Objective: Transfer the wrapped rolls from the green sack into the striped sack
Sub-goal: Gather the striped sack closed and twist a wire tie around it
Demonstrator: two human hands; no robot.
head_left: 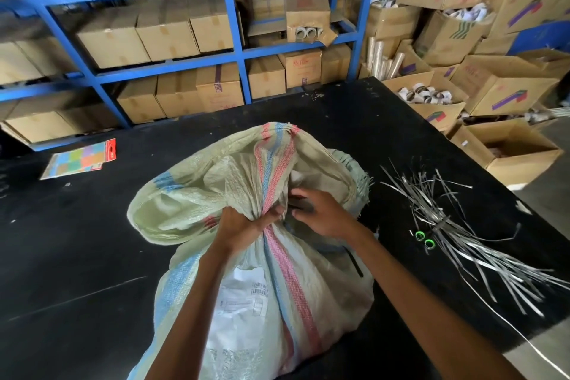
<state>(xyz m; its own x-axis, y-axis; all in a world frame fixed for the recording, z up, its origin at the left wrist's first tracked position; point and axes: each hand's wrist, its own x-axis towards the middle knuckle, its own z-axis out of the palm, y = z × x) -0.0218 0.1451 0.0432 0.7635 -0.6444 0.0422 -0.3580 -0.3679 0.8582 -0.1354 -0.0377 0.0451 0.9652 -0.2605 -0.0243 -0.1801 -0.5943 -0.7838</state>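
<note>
The striped sack (277,293), pale with pink and blue bands and a white label, lies full on the black table (77,256). My left hand (239,225) grips its bunched neck. My right hand (320,213) rests on the gathered fabric just right of the neck, fingers bent over a dark thing I cannot make out. The loose mouth of the sack (216,176) flops away beyond my hands. A frayed edge of the green sack (357,176) peeks out behind it on the right. No wrapped rolls show.
Silver strapping strips (456,225) lie fanned on the table's right, beside green-handled scissors (424,239). A coloured packet (81,159) lies at the far left. Blue shelving (228,18) with cartons stands behind. Open cartons (509,148) crowd the floor on the right.
</note>
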